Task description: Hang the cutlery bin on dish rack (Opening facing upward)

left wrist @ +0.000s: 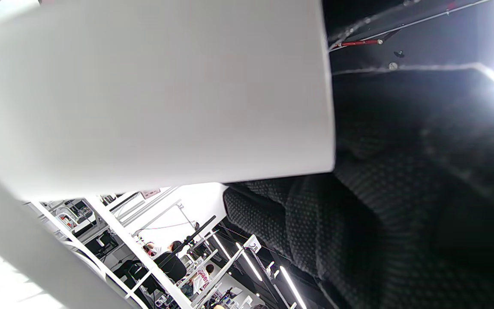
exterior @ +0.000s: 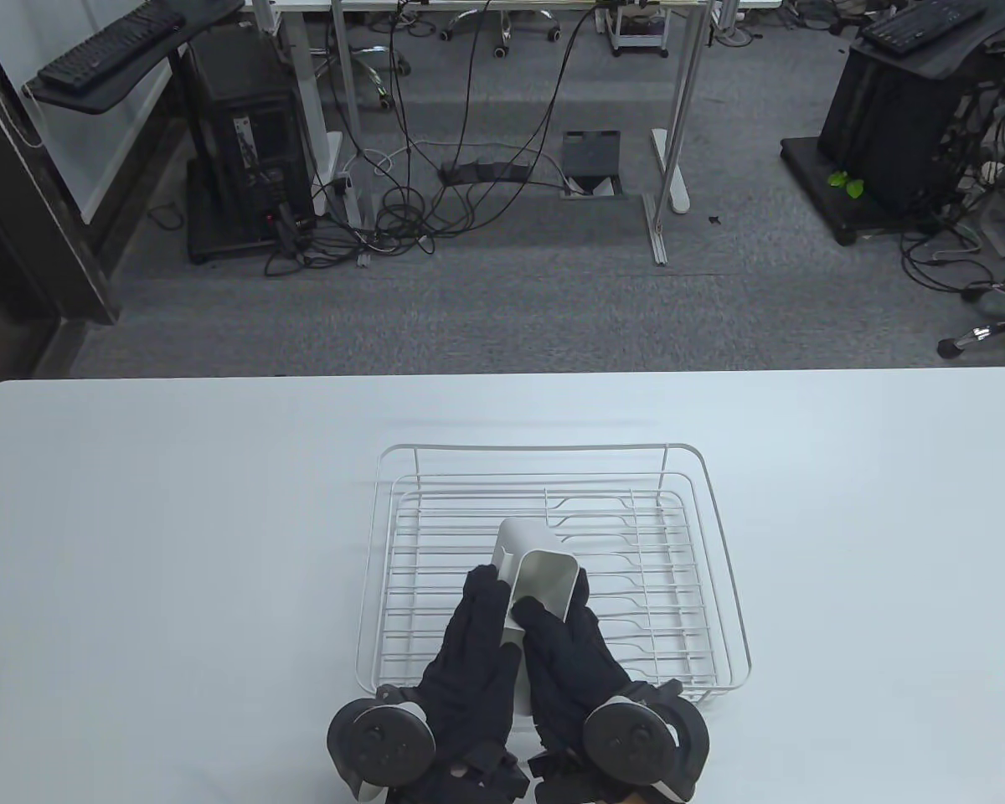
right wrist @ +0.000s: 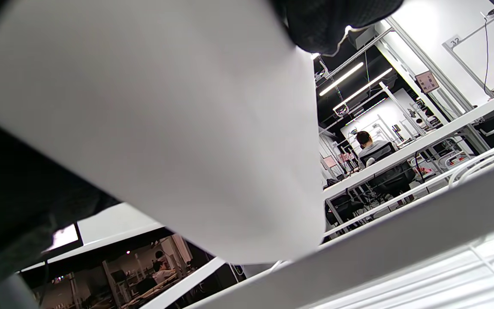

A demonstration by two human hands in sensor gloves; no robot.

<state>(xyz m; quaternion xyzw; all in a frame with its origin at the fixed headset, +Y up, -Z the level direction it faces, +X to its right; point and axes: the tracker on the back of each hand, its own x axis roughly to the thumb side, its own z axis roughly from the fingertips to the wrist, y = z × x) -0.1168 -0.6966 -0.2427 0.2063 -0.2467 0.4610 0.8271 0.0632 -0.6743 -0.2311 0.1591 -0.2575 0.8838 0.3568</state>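
The white plastic cutlery bin (exterior: 540, 578) is held over the near part of the white wire dish rack (exterior: 724, 536), tilted, its opening facing up and away from me. My left hand (exterior: 473, 636) grips its left side and my right hand (exterior: 565, 649) grips its right side, fingers wrapped on the walls. In the left wrist view the bin's wall (left wrist: 152, 94) fills the frame beside my gloved fingers (left wrist: 380, 214). In the right wrist view the bin (right wrist: 165, 128) hangs above a rack wire (right wrist: 401, 249). Whether the bin touches the rack is hidden.
The rack stands in the middle of the white table (exterior: 134, 544). Beyond the table's far edge is carpet floor with desks, cables and computer towers.
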